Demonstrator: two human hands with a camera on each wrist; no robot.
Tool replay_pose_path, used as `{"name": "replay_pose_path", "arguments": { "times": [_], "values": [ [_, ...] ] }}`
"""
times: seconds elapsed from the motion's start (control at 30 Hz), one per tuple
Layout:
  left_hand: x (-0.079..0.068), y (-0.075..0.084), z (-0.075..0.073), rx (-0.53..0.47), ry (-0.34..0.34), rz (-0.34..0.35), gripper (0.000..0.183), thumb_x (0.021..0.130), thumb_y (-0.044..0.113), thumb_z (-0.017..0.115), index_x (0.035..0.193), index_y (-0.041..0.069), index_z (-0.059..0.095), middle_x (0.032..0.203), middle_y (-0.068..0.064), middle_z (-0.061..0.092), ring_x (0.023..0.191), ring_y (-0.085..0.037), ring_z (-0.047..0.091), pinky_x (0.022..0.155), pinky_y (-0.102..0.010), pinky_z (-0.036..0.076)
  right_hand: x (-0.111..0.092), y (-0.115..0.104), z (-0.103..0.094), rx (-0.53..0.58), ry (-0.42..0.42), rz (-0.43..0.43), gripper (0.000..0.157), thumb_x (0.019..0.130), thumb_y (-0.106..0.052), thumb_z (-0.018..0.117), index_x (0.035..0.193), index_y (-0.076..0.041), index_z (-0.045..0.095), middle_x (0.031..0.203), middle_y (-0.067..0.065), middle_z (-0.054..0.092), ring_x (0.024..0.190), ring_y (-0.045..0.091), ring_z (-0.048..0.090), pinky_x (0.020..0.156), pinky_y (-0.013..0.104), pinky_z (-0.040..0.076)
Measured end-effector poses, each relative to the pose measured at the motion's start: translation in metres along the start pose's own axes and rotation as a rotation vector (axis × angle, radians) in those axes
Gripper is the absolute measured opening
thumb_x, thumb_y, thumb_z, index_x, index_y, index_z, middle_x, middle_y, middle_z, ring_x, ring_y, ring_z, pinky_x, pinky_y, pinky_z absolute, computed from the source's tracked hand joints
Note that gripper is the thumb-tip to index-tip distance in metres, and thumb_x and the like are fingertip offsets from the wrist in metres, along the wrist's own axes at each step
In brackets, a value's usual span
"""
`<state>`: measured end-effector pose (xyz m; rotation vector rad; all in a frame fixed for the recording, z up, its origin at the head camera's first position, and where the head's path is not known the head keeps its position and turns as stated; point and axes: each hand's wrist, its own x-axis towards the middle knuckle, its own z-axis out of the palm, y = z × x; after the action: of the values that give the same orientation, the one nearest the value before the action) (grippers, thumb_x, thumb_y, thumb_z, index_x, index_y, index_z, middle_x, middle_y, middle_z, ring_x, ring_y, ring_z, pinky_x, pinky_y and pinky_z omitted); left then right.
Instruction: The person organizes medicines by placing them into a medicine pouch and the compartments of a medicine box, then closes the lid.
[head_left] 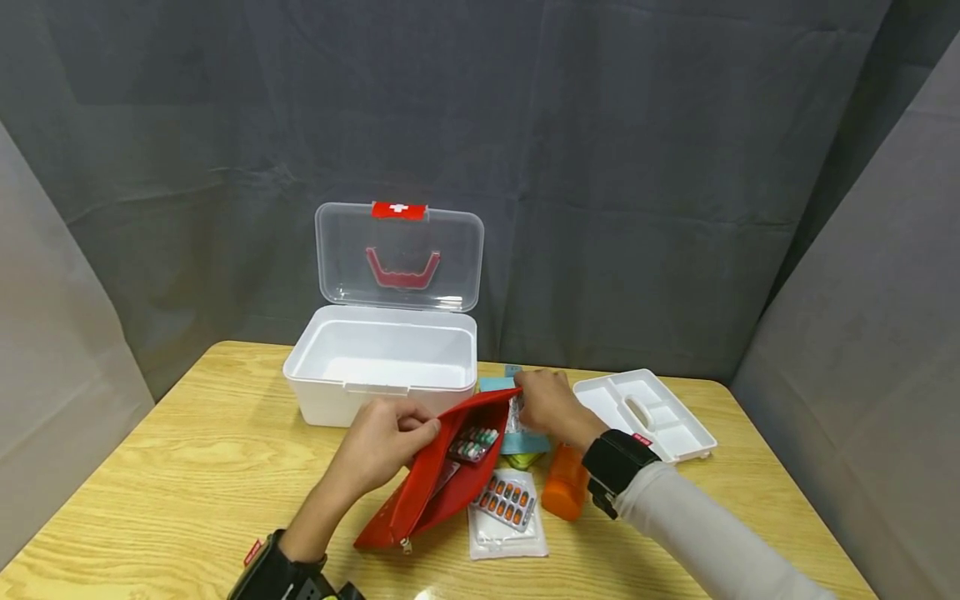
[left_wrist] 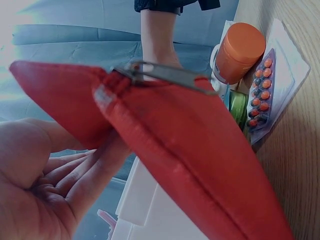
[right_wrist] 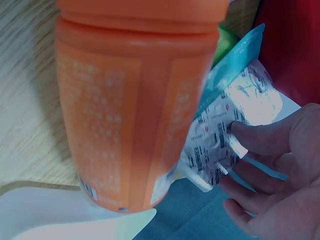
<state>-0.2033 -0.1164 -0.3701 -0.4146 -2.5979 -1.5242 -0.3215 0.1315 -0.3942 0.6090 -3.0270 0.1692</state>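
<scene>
My left hand (head_left: pixel 386 442) grips the upper edge of a red zip pouch (head_left: pixel 423 483), thumb on one side and fingers on the other. The pouch is tilted with its mouth open, and a blister pack of green-and-white capsules (head_left: pixel 474 444) shows inside. By the pouch's far corner, my right hand (head_left: pixel 551 408) pinches a silver foil blister pack (right_wrist: pixel 215 135), thumb on its printed face. Behind that pack is a blue packet (head_left: pixel 525 442). An orange bottle (head_left: pixel 566 483) stands close below the right wrist. An orange-and-black capsule blister pack (head_left: pixel 508 502) lies on a white packet (head_left: pixel 510 537).
A white first-aid box (head_left: pixel 318 396) stands behind the pouch, its clear lid (head_left: pixel 345 258) raised. At the right is a white divided tray (head_left: pixel 667 408). A green item (head_left: pixel 522 460) lies by the bottle. Grey cloth (head_left: pixel 637 208) hangs behind the wooden table (head_left: pixel 187 475).
</scene>
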Motion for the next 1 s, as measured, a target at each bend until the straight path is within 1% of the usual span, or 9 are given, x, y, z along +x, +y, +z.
{"name": "replay_pose_path", "arguments": {
  "times": [0.13,0.27,0.33,0.43,0.57,0.63,0.8,0.9,1.0],
  "values": [
    [0.000,0.000,0.000,0.000,-0.002,-0.007,0.011,0.091,0.008,0.066,0.085,0.004,0.075,0.073,-0.002,0.075,0.054,-0.010,0.065,0.051,-0.027,0.056,-0.002,0.001,-0.007,0.012,-0.018,-0.011,0.020,0.078,-0.004,0.076,0.097,-0.005,0.070,0.088,0.007,0.071,0.089,0.030,0.066,0.091,0.050,0.049],
    [0.000,0.000,0.000,0.002,-0.002,-0.011,0.011,0.091,0.008,0.066,0.085,0.005,0.075,0.074,-0.002,0.075,0.054,-0.010,0.065,0.051,-0.027,0.056,-0.004,0.002,-0.013,0.047,-0.044,-0.029,0.016,0.077,-0.001,0.073,0.092,-0.004,0.070,0.082,0.005,0.066,0.078,0.023,0.060,0.078,0.040,0.054],
    [0.000,0.001,0.000,0.001,-0.002,-0.012,0.011,0.091,0.008,0.066,0.085,0.005,0.075,0.074,-0.002,0.075,0.054,-0.010,0.065,0.051,-0.027,0.056,-0.006,0.004,-0.016,0.065,-0.061,-0.040,0.014,0.077,0.001,0.072,0.090,-0.004,0.069,0.081,0.006,0.065,0.075,0.022,0.058,0.073,0.038,0.055],
    [-0.001,0.001,0.000,-0.001,-0.001,-0.012,0.011,0.091,0.008,0.066,0.086,0.004,0.075,0.073,-0.002,0.075,0.054,-0.010,0.065,0.051,-0.027,0.056,-0.007,0.006,-0.018,0.084,-0.084,-0.052,0.013,0.077,0.001,0.071,0.090,-0.003,0.071,0.085,0.008,0.068,0.076,0.022,0.058,0.073,0.036,0.056],
    [0.000,0.000,-0.001,0.005,0.003,-0.011,0.011,0.091,0.008,0.066,0.085,0.005,0.075,0.073,-0.002,0.074,0.054,-0.010,0.065,0.051,-0.027,0.056,-0.008,0.009,-0.022,0.097,-0.106,-0.056,0.019,0.077,0.000,0.072,0.095,-0.002,0.075,0.095,0.011,0.072,0.078,0.022,0.060,0.074,0.036,0.058],
    [0.000,0.000,0.000,0.008,0.004,-0.011,0.011,0.091,0.008,0.066,0.085,0.005,0.075,0.072,-0.001,0.074,0.054,-0.010,0.064,0.051,-0.027,0.056,-0.009,0.009,-0.024,0.101,-0.111,-0.061,0.020,0.077,-0.001,0.072,0.096,-0.003,0.075,0.095,0.011,0.072,0.076,0.021,0.060,0.070,0.035,0.057],
    [0.000,0.000,-0.001,0.008,0.005,-0.012,0.011,0.091,0.008,0.066,0.086,0.005,0.075,0.073,-0.002,0.074,0.054,-0.010,0.064,0.050,-0.026,0.056,-0.011,0.009,-0.028,0.103,-0.093,-0.075,0.013,0.077,-0.003,0.072,0.089,-0.004,0.074,0.081,0.007,0.068,0.067,0.019,0.057,0.061,0.030,0.053],
    [0.000,0.000,-0.001,0.008,0.006,-0.008,0.011,0.091,0.008,0.066,0.086,0.004,0.075,0.073,-0.002,0.074,0.054,-0.010,0.065,0.050,-0.027,0.056,-0.013,0.008,-0.030,0.112,-0.072,-0.079,0.009,0.076,-0.002,0.072,0.085,-0.005,0.073,0.078,0.005,0.067,0.066,0.018,0.056,0.060,0.030,0.052],
    [0.000,-0.001,-0.001,0.008,0.006,-0.005,0.011,0.091,0.008,0.066,0.086,0.005,0.075,0.073,-0.002,0.074,0.054,-0.010,0.065,0.050,-0.027,0.056,-0.015,0.008,-0.032,0.130,-0.049,-0.087,0.009,0.075,0.000,0.069,0.082,-0.006,0.073,0.077,0.005,0.067,0.065,0.018,0.055,0.058,0.030,0.051]
  ]
}}
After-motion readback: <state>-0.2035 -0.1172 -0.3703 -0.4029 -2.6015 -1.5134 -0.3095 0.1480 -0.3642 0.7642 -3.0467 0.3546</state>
